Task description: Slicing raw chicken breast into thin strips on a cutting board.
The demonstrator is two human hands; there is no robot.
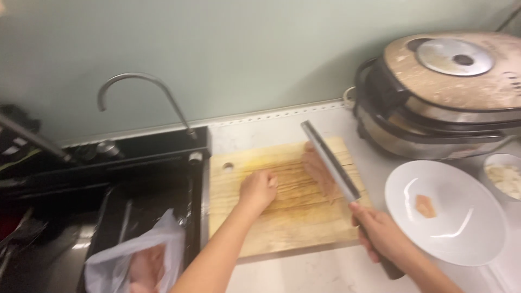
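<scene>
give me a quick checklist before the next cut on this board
1. Right hand gripping cleaver handle: ok.
2. Left hand away from blade, fist resting on cutting board: ok.
3. Meat under the blade, on the board: ok.
4. Meat steadied by a hand: not ok, left hand is apart from it.
5. White plate close by with room, one piece on it: ok.
6. Board steady on counter: cannot tell.

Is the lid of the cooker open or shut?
Shut: the lid lies flat on the cooker, no gap visible.
</scene>
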